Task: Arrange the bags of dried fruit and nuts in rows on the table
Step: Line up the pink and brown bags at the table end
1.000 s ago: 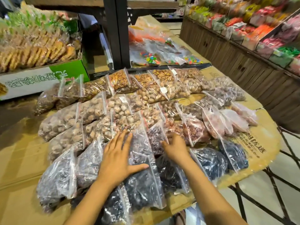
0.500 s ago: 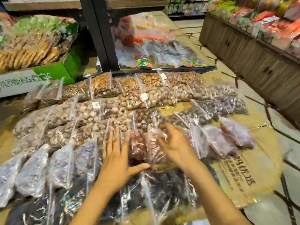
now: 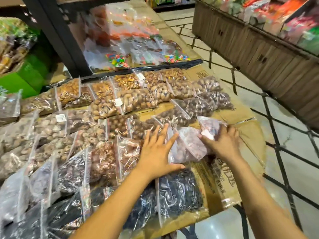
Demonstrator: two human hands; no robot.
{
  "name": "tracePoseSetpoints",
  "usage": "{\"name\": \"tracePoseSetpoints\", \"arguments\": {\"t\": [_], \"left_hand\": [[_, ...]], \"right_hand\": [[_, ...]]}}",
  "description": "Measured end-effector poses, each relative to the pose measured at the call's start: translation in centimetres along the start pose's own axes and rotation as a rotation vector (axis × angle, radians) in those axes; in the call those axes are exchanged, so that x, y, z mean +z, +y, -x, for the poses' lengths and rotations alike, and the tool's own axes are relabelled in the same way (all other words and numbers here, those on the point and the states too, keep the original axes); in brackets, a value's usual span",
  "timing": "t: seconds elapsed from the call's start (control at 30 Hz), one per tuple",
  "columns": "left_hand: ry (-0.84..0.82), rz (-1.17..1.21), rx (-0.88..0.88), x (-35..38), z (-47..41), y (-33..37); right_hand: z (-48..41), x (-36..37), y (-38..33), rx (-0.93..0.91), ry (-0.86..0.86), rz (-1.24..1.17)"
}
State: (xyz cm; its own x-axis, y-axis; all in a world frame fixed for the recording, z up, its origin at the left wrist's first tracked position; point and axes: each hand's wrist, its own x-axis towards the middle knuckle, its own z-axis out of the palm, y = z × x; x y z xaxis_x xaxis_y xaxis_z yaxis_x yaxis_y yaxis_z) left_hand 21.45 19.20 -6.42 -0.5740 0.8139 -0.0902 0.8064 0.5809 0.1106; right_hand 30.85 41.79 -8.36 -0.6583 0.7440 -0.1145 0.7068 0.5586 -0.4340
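Clear bags of nuts and dried fruit lie in rows on the cardboard-covered table [image 3: 245,138]. Golden nut bags [image 3: 127,81] form the far row, brown nut bags [image 3: 138,100] the middle, dark fruit bags [image 3: 177,192] the near row. My left hand [image 3: 155,152] lies flat with fingers spread, its fingertips on the left edge of a pinkish bag [image 3: 188,145]. My right hand [image 3: 222,140] grips a second pinkish bag [image 3: 209,125] at the row's right end, close to the table edge.
A black post [image 3: 57,37] rises behind the table on the left. Candy bags [image 3: 117,59] lie beyond a black strip. A green box [image 3: 22,78] sits far left. A wooden display stand [image 3: 259,54] with colourful packets runs along the right, across a tiled aisle.
The view has swung right. Both hands moved right along the row, from the reddish-brown bags to the pinkish ones. My right hand has closed on the end bag.
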Motion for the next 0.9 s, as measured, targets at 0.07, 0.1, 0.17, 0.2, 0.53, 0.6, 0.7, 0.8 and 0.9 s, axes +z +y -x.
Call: {"name": "tracePoseSetpoints", "arguments": {"t": [0.07,0.1,0.17,0.2,0.53,0.6,0.7,0.8,0.9], "left_hand": [[0.017,-0.02,-0.039,0.3,-0.3,0.0],[0.021,-0.028,-0.053,0.2,-0.3,0.1],[0.023,-0.028,-0.059,-0.2,-0.2,0.5],[0.027,-0.02,-0.051,-0.5,0.0,0.7],[0.12,0.012,0.048,-0.5,2.2,1.4],[0.108,-0.013,0.066,-0.3,2.5,1.3],[0.083,-0.048,0.072,-0.2,3.0,1.2],[0.079,-0.034,0.046,-0.5,4.0,0.8],[0.122,0.009,-0.026,-1.8,5.7,-0.8]], "right_hand": [[0.2,0.3,0.4,-0.031,0.036,0.024],[0.2,0.4,0.7,-0.041,0.05,0.027],[0.2,0.5,1.2,-0.059,0.077,0.037],[0.2,0.6,1.3,-0.064,0.094,0.044],[1.2,1.1,0.3,-0.028,0.116,-0.002],[2.4,1.5,-0.1,-0.06,0.133,-0.042],[4.3,2.9,-0.2,-0.088,0.105,-0.047],[4.4,2.7,-0.6,-0.072,0.081,0.013],[4.1,1.6,-1.3,-0.07,0.069,0.056]]}}
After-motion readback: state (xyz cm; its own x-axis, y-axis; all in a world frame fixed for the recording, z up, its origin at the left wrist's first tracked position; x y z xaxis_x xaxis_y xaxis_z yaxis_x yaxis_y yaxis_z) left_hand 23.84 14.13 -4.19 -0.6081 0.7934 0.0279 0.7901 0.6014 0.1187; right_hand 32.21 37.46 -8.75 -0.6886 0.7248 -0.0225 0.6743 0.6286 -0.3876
